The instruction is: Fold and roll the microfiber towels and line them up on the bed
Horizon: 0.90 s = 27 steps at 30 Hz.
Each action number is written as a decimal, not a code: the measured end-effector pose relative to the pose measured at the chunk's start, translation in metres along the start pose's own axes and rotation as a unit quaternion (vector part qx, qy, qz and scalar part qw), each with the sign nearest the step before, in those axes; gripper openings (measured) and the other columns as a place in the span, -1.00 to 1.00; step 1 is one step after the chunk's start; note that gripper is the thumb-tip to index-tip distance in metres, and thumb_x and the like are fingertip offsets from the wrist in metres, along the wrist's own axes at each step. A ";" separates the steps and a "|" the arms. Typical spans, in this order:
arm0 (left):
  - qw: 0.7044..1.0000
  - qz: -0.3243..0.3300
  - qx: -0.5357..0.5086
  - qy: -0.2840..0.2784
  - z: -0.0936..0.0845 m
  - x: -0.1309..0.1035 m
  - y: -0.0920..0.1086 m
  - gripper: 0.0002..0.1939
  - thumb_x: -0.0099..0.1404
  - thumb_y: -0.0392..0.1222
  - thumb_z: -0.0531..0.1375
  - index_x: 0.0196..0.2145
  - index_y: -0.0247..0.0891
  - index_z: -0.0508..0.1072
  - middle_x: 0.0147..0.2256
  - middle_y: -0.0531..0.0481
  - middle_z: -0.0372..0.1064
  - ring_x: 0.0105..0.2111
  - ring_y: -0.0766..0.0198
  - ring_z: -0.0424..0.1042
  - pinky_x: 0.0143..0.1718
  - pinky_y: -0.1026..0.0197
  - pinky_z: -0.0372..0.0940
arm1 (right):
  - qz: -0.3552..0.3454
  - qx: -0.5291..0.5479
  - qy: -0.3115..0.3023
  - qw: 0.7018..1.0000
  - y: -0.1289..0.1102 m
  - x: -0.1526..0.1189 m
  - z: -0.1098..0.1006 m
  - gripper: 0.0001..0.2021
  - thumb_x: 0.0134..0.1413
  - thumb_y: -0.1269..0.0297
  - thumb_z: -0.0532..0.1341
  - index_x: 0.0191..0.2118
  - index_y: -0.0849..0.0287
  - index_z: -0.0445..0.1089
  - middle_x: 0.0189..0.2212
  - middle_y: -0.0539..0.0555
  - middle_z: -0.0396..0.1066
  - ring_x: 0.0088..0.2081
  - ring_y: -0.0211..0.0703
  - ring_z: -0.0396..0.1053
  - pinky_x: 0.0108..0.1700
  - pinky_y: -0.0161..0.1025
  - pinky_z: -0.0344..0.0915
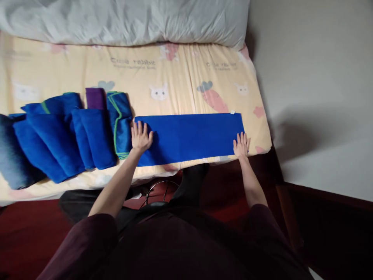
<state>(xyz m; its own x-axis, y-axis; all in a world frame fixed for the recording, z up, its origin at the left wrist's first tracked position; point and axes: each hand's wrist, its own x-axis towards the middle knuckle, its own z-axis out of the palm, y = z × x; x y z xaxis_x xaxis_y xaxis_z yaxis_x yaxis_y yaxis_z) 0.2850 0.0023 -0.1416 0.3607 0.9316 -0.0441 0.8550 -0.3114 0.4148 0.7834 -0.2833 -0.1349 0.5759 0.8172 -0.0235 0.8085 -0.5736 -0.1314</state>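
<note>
A blue towel (189, 136) lies flat in a long strip along the front edge of the bed, with a small white tag at its far right corner. My left hand (141, 137) rests open on the towel's left end, fingers spread. At the opposite end, my right hand (241, 145) lies open across the right edge, palm down. Just left of my left hand is a folded blue towel with green edging (121, 124). Whatever lies under my palms is hidden.
Several folded blue towels (55, 144) overlap at the left, with a purple one (95, 98) behind them and a grey-blue one (14, 155) at the far left. A grey pillow or bedding roll (125, 21) spans the back of the patterned bed sheet (180, 77). A wall (314, 77) stands right.
</note>
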 end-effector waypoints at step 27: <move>0.965 0.046 0.220 -0.138 -0.011 -0.206 0.019 -0.34 0.41 -0.19 0.04 0.40 -0.49 0.30 0.41 -0.57 0.14 0.42 -0.34 0.17 0.28 -0.25 0.28 | 0.300 0.788 -0.049 0.535 -0.233 -0.165 0.054 -0.70 0.07 0.14 0.41 -0.14 0.18 0.47 -0.21 0.15 0.68 -0.41 -0.23 0.55 -0.25 -0.28 0.50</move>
<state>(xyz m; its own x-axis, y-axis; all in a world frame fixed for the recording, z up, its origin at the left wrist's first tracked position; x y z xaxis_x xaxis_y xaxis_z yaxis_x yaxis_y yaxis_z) 0.2225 -0.1930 -0.1145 0.4765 0.8294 -0.2914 0.8679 -0.4968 0.0053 0.4929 -0.2815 -0.1542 0.6028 0.5559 -0.5724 -0.6702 -0.0366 -0.7413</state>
